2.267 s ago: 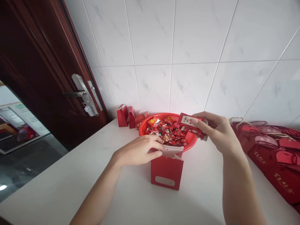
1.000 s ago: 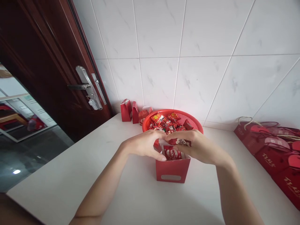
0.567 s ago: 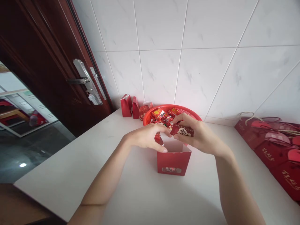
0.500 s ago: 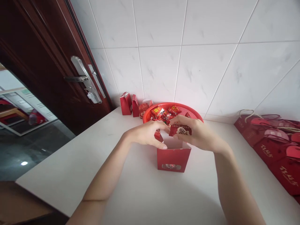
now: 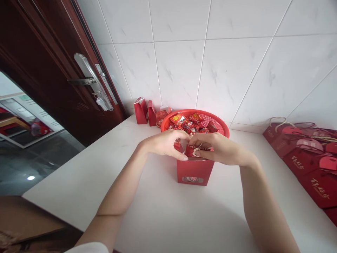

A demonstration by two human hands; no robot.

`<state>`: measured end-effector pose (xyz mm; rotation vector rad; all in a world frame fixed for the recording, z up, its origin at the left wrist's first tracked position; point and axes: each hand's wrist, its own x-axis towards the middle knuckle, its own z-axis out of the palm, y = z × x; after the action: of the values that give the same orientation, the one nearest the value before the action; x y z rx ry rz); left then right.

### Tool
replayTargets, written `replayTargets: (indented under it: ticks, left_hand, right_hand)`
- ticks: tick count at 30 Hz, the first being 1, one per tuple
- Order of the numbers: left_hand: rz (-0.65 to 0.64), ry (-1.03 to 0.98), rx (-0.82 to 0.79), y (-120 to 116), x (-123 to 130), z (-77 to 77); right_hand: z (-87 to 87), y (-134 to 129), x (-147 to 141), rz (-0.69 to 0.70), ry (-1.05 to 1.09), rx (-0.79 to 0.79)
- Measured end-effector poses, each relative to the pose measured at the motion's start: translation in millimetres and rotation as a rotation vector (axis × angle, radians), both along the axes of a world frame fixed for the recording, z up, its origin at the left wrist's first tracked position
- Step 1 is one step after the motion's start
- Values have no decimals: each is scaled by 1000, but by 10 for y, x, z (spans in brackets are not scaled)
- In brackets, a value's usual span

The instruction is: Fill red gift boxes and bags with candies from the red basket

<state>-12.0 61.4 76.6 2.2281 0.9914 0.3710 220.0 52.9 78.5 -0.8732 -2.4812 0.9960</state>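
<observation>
A red paper box [image 5: 195,170] with a small see-through window stands open-topped on the white table. My left hand [image 5: 165,143] grips its left upper edge, the thumb at the front rim and the fingers curled over the far side. My right hand [image 5: 223,148] pinches a dark red packet [image 5: 193,150] lettered "SWEET SUGAR", with a white emblem. The packet's lower part is hidden behind the box's front wall. Just behind my hands, a red plastic basket [image 5: 225,127] holds several red wrapped sweets [image 5: 193,121].
Small red boxes [image 5: 141,111] stand against the tiled wall, left of the basket. Red gift bags [image 5: 302,168] with cord handles line the right side. A dark wooden door [image 5: 52,63] is at the left, and a cardboard box [image 5: 31,218] sits below the table's left edge.
My right hand has lowered the packet into the mouth of the box and moved slightly left. My left hand keeps its grip on the box. The view has tilted slightly.
</observation>
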Motion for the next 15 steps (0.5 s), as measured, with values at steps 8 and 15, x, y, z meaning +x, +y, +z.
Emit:
replayTargets:
  ticks: [8,15]
  left_hand:
    - [-4,-15,-5,-2,-5,1]
    - [-16,-13,-16,14,-6,-7]
  right_hand:
    - [51,-37,-38,75,-86,23]
    - [57,-21,22,40,-60,24]
